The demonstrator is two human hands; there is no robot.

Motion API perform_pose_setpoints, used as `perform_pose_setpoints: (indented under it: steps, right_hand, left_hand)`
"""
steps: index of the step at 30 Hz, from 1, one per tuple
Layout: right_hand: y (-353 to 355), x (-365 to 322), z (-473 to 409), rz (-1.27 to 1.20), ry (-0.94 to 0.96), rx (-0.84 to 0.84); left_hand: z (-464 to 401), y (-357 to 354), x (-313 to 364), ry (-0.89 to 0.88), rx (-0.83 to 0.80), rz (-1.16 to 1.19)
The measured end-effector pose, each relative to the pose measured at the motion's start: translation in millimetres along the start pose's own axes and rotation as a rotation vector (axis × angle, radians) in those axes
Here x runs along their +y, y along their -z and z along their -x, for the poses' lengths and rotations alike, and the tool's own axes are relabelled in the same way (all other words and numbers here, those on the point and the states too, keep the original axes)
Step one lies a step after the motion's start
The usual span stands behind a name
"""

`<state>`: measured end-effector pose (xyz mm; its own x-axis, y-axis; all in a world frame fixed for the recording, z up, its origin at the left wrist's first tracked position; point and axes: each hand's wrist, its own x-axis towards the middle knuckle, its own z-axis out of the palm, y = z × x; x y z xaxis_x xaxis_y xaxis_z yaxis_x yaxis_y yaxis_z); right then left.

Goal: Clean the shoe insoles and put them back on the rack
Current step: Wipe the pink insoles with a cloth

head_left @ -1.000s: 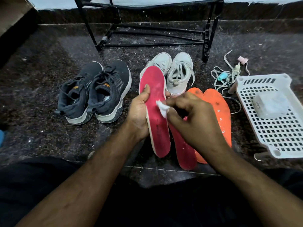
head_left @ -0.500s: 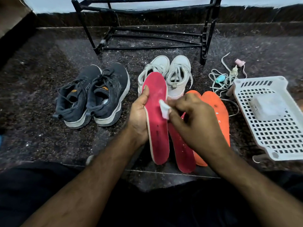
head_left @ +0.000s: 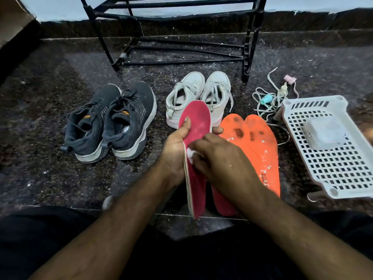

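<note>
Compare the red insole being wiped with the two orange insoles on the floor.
The red insole is lifted and held by the left hand, while the orange insoles lie flat on the floor. The red insole is being rubbed with a white wipe in the right hand; the orange insoles are untouched. The orange insoles show dark stains and white specks; the red one looks only faintly dusty.

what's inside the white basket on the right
One pale, squarish block lies on the white basket's grid floor, near its far end. The rest of the floor looks bare. The basket's right edge runs out of frame, so that part can't be seen.
</note>
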<state>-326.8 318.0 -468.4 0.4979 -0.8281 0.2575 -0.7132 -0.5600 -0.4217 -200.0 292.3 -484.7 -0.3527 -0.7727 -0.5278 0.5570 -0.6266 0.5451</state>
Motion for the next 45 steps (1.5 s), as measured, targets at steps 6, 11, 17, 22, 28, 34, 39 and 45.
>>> perform_pose_setpoints:
  steps: [6,11,17,22,28,34,39,45]
  right_hand:
    - [8.4,29.6,-30.8,-0.004,-0.137,0.190]
    - [-3.6,14.8,-18.6,-0.052,-0.119,0.135]
    - [2.7,18.1,0.2,-0.097,-0.159,-0.009]
    - [15.4,34.8,-20.5,-0.031,-0.278,0.215]
    - [-2.0,4.9,4.3,-0.139,-0.187,0.005]
    - [14.6,30.5,-12.3,0.113,-0.205,0.160]
    - [13.7,25.2,-13.2,0.055,-0.259,0.107]
    - [15.5,22.8,-2.1,0.135,-0.240,0.052]
  left_hand:
    - [6.4,-9.7,-13.3,-0.020,-0.020,-0.066]
    - [5.8,-7.2,-10.9,-0.043,0.047,0.011]
    - [4.4,-8.4,-13.6,0.013,-0.019,-0.042]
    - [4.4,-8.6,-18.9,0.019,-0.047,-0.185]
    - [4.7,-9.2,-15.1,0.006,-0.036,-0.046]
    - [5.5,-9.6,-17.4,0.043,-0.016,-0.248]
    - [9.1,-9.2,-16.3,0.017,0.013,-0.206]
    - [7.5,-13.3,-20.7,0.017,0.036,-0.258]
